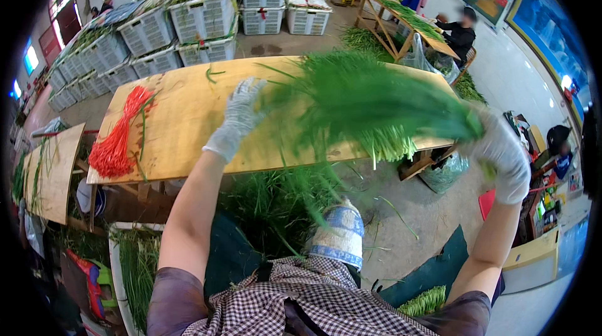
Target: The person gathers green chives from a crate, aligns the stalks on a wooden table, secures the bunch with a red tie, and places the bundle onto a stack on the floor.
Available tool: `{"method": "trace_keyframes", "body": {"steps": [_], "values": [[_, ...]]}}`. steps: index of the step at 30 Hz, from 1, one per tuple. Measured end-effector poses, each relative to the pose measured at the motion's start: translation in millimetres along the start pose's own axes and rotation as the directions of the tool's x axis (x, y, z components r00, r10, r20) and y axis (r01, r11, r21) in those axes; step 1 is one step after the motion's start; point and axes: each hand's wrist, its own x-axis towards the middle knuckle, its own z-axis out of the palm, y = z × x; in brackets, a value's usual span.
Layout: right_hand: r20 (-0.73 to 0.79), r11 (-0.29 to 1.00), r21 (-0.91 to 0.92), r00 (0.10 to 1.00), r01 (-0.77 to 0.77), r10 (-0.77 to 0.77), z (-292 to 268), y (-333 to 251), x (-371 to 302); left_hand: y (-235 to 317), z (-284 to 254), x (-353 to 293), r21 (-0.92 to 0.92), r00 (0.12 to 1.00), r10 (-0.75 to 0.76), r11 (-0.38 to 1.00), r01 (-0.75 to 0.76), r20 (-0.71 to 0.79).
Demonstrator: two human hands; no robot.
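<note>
My right hand (500, 155), in a white glove, grips one end of a bunch of long, thin green chives (382, 101). The leaves stretch leftward over the wooden table (188, 122) and are smeared by motion. Gloved in white too, my left hand (238, 116) hovers above the tabletop left of the leaf tips, fingers stretched out and nothing in them. Pale cut stem ends (392, 143) of more chives show at the table's near right edge, below the held bunch. Toward the table's left end lies a bundle of red ties (122, 138).
Loose greens (269, 204) lie below the table's near edge, in front of my body. White crates (204, 19) of greens are stacked at the far left. Another person (463, 36) sits at a second wooden table (414, 19) at the far right. A smaller board (53, 173) stands left.
</note>
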Motion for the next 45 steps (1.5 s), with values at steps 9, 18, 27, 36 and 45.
{"method": "trace_keyframes", "body": {"steps": [9,18,27,36,45], "values": [[-0.51,0.878,0.478,0.803,-0.031,0.306,-15,105,108,113,75,7,0.025,0.993,0.114,0.993,-0.114,-0.011],[0.045,0.918,-0.074,0.918,-0.389,0.393,116,199,130,244,13,83,-0.3,0.752,0.488,0.71,-0.637,-0.443],[0.089,0.935,0.201,0.956,-0.292,0.279,62,238,105,305,128,162,-0.235,0.586,0.755,0.652,-0.721,0.295],[0.014,0.566,0.756,0.874,-0.328,0.486,128,328,136,320,105,147,-0.373,0.59,0.801,0.519,-0.769,-0.102],[-0.149,0.897,0.347,0.928,-0.273,0.34,90,362,143,331,106,157,-0.186,0.544,0.73,0.652,-0.735,0.414]]}}
